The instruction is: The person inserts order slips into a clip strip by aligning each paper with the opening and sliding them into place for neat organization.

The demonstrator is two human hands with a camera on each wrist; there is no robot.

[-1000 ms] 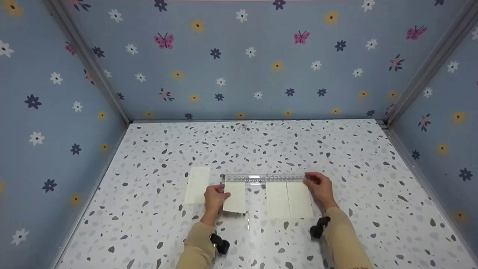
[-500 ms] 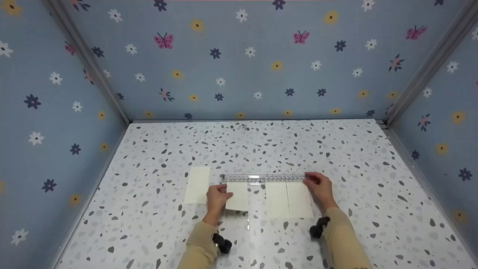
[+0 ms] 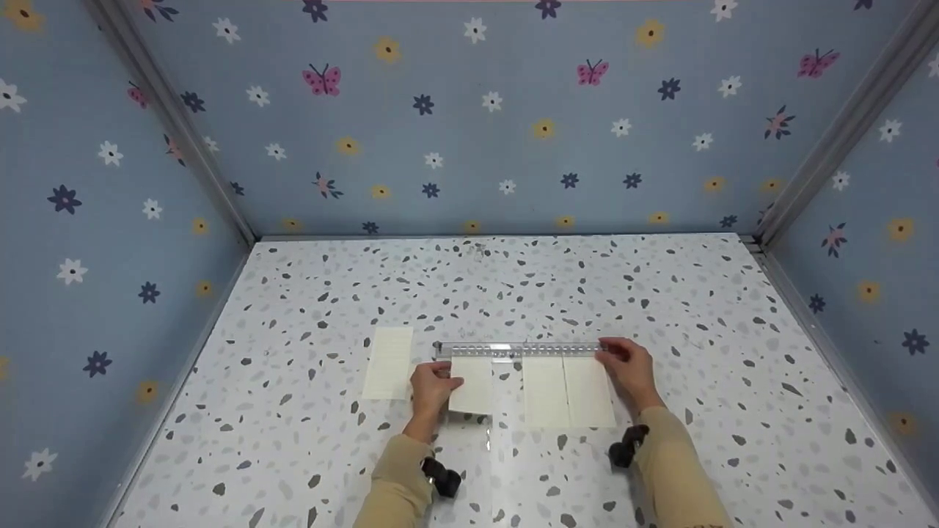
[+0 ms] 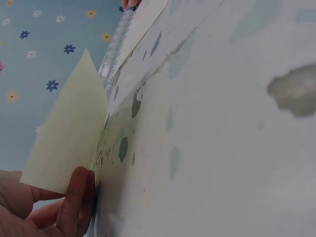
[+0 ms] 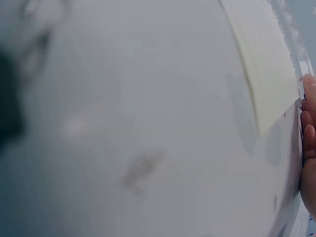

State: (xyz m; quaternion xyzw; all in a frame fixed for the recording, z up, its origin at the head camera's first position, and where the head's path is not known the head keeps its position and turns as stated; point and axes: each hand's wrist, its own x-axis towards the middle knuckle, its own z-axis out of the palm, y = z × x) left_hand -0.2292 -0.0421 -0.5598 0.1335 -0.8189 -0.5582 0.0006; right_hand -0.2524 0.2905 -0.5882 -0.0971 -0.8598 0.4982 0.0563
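Note:
In the head view my left hand point(image 3: 431, 389) pinches a cream paper slip point(image 3: 472, 385) at its left edge. The left wrist view shows this slip point(image 4: 69, 126) tilted up off the table between thumb and fingers. A clear plastic strip point(image 3: 506, 350) with a row of round shapes lies across the slips' far edges. My right hand point(image 3: 629, 367) grips its right end. Two more cream slips, a left one point(image 3: 545, 392) and a right one point(image 3: 588, 392), lie side by side against the strip near that hand. The right wrist view shows only the edge of the hand point(image 5: 308, 133).
Another cream slip point(image 3: 389, 363) lies left of my left hand. The table point(image 3: 513, 293) is white with grey flecks. Blue patterned panels point(image 3: 469, 147) stand at the back and both sides. A black wrist camera point(image 3: 442, 478) sits on each sleeve.
My left hand has slid a little to the right with the slip, along the clear strip toward the two slips. The right hand and the strip have stayed in place.

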